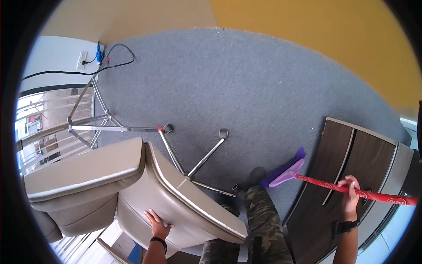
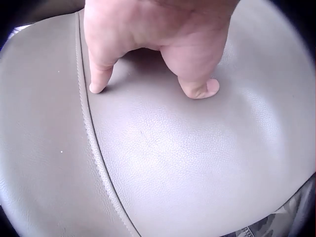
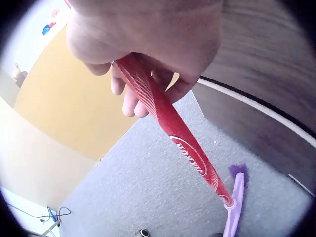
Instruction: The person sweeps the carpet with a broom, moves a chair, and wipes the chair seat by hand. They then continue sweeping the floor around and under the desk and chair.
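A beige leather office chair stands at the lower left of the head view, and my left hand presses on its seat with spread fingers. In the left wrist view, a thumb and fingertip touch the smooth leather beside a stitched seam. My right hand grips the red patterned handle of a broom. Its light purple head with dark purple bristles is at the grey carpet, near my feet. The right wrist view shows curled fingers around the red handle.
A dark wood cabinet stands on the right, close to the broom. Chrome chair legs with casters spread over the carpet. Another metal frame stands at left, below a black cable and wall socket.
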`<state>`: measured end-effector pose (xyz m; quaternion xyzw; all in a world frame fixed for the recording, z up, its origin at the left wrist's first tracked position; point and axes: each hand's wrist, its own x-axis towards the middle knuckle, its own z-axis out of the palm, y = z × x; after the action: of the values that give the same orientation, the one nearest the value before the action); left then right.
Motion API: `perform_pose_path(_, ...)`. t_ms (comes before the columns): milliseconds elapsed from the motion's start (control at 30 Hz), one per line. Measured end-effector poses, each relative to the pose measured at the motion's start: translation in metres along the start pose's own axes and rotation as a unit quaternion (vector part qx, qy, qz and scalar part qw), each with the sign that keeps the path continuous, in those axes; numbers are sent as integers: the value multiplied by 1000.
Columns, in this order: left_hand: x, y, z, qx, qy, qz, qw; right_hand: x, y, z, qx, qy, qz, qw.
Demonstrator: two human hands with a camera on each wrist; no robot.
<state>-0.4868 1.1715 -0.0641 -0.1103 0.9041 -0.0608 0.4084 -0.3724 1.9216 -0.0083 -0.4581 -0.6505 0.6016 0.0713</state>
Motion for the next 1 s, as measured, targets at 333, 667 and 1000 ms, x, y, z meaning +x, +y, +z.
perform_pose_path(333,9,-35,-1,25,28,5,999,-17,-1,25,-26,19,-26,999)
perform_pose_path(667,0,-27,3,-64,26,-26,997,-25,3,30,-21,7,-46,999)
perform_pose_path(1000,13,-47,19,-61,26,-24,998,-24,2,34,-11,-12,-41,999)
